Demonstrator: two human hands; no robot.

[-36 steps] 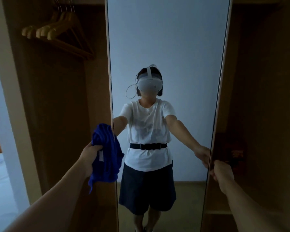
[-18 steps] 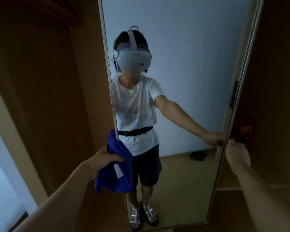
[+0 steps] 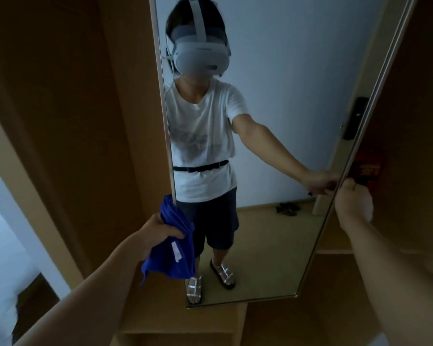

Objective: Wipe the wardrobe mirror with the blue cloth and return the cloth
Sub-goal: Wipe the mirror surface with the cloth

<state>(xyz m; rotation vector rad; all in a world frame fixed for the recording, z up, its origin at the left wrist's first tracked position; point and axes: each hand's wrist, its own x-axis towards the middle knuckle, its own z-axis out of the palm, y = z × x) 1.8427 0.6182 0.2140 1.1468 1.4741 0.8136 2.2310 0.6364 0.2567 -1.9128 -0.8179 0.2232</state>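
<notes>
Left hand (image 3: pixel 158 231) fingers grip the bunched blue cloth (image 3: pixel 175 248) at the wardrobe mirror (image 3: pixel 273 121) left edge, right hand (image 3: pixel 353 201) fingers closed on its right edge, glass between unobstructed; view has dropped since earlier, revealing the mirror's bottom edge.

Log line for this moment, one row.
left hand: holds cloth at mirror's left edge | right hand: grips mirror's right edge | wipe: unclear

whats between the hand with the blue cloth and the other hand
In the head view, only the wardrobe mirror lies between the left hand, gripping the blue cloth at its left edge, and the right hand on its right edge.
</notes>
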